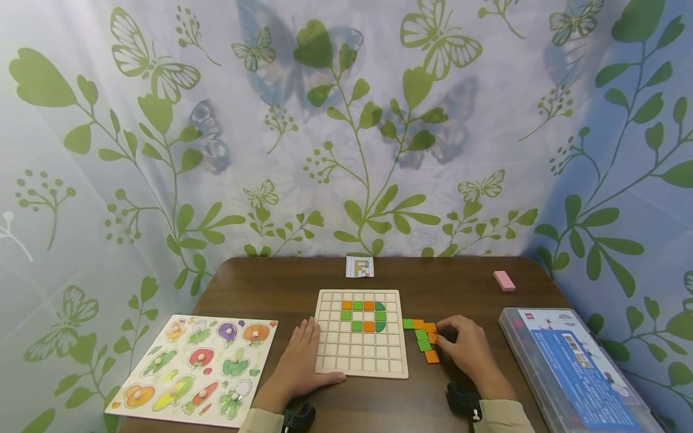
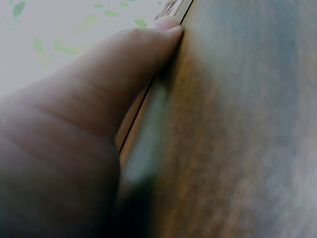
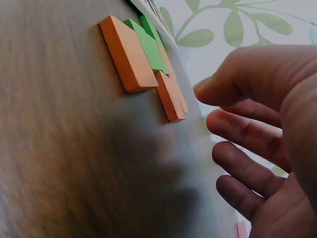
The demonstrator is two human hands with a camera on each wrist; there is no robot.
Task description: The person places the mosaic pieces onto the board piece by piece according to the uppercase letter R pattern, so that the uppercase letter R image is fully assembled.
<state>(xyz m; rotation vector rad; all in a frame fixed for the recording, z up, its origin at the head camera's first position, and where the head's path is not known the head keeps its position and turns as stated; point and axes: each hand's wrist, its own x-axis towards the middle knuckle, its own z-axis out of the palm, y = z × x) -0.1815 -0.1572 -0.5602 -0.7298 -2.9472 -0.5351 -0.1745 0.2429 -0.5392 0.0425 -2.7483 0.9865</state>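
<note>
A pale wooden grid board (image 1: pixel 360 364) lies in the middle of the table, with orange and green pieces set in a ring in its upper squares. My left hand (image 1: pixel 298 361) lies flat along its left edge, fingers extended, the thumb (image 2: pixel 143 49) reaching along the near edge. Right of the board is a cluster of loose square tiles, among them an orange tile (image 3: pixel 128 54) and a green tile (image 3: pixel 148 44). Beside them hovers my right hand (image 1: pixel 471 352), its fingers loosely bent. In the right wrist view thumb and fingertips stand apart, with nothing between them.
A small printed pattern card (image 1: pixel 360 266) lies beyond the board, and a pink block (image 1: pixel 504 281) sits at the back right. On the left is a vegetable peg puzzle (image 1: pixel 178 367). A clear plastic case (image 1: pixel 579 373) with a blue label occupies the right side.
</note>
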